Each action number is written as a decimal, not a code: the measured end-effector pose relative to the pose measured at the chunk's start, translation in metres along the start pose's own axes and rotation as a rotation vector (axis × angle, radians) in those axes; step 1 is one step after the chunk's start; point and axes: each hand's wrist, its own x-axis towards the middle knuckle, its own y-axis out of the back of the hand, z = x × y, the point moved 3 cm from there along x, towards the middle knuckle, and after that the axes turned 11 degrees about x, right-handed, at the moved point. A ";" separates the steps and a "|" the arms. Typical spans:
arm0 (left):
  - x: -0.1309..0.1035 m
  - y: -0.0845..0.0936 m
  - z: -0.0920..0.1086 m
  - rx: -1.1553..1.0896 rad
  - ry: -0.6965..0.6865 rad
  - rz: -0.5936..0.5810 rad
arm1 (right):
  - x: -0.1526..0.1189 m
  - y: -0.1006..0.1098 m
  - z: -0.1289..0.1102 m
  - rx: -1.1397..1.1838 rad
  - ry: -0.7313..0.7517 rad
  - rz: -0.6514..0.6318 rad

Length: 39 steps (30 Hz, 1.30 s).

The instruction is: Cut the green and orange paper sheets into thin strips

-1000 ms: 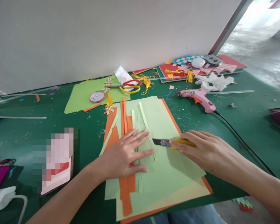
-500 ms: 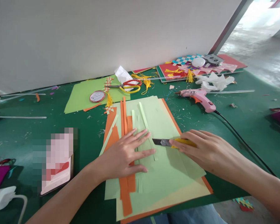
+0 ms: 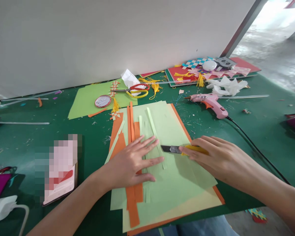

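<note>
At the left end of the green table (image 3: 93, 141), a white charger (image 3: 2, 209) lies near a phone (image 3: 60, 191). Farther back, a lime sheet (image 3: 80, 101) bears a round, red-rimmed disc (image 3: 102, 101), with scissors (image 3: 128, 90) just beyond it, blades over the sheet. Nearer, the left hand (image 3: 135, 162) lies open, palm down and fingers spread, across orange strips (image 3: 134, 211) on the paper stack (image 3: 179, 177). One pale strip (image 3: 151, 121) slants past its fingertips; just right of it sits the tip of the knife (image 3: 174, 149), pointing left over the stack, though contact with the paper I cannot tell. The right hand (image 3: 211, 157) grips its yellow handle. Behind, a pink glue gun (image 3: 215, 103) rests near crumpled tissue (image 3: 226, 86).
</note>
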 end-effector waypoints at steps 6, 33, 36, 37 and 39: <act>0.001 0.000 0.000 -0.010 -0.002 0.010 | -0.001 -0.001 0.001 0.012 0.013 -0.006; 0.000 -0.001 0.000 0.032 -0.005 -0.002 | -0.001 -0.002 0.001 0.012 0.005 -0.009; 0.000 -0.001 0.000 0.034 -0.007 -0.006 | -0.001 -0.003 0.001 0.013 0.005 -0.018; 0.000 -0.001 0.000 0.035 -0.006 -0.006 | -0.001 -0.003 0.001 0.014 0.006 -0.021; 0.001 -0.001 0.000 0.032 -0.006 -0.001 | 0.000 -0.003 0.002 0.014 0.011 -0.020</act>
